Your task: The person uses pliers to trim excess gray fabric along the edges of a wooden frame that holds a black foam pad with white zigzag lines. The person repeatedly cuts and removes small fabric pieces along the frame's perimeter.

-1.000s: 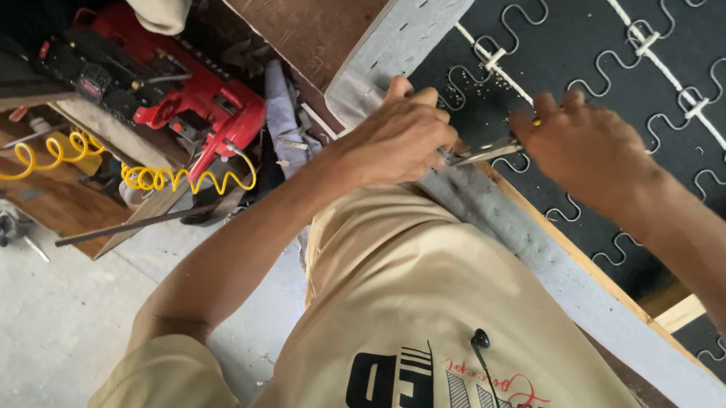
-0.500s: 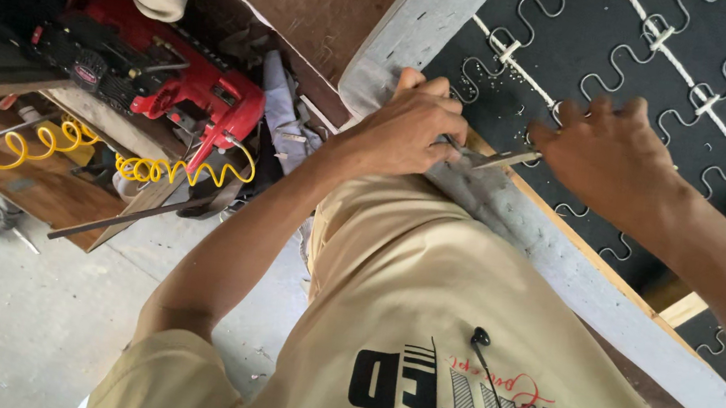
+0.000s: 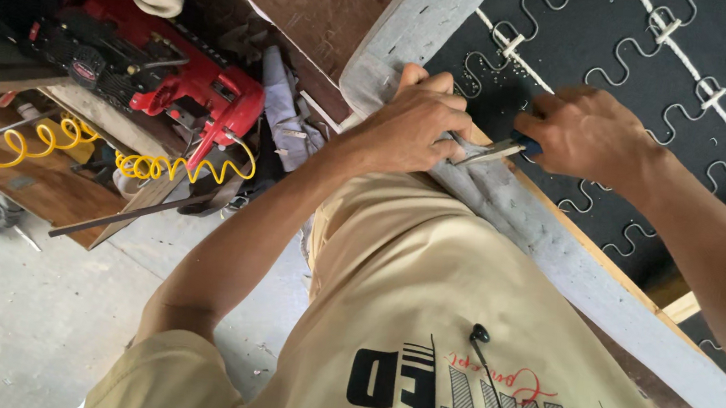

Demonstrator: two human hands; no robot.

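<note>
Left hand [image 3: 409, 131] pinches grey fabric [image 3: 511, 204] at frame corner, fingers together on it. Right hand [image 3: 588, 135] clamped on blue-handled metal tool [image 3: 489, 150], tip touching fabric just beside left fingers. Risk: tip slips off fabric, jabs left fingertips; fabric could tear. Zigzag springs [image 3: 674, 76] behind right hand.

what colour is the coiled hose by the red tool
Yellow. The coiled hose shows best in the head view, looping below the red tool.
</note>
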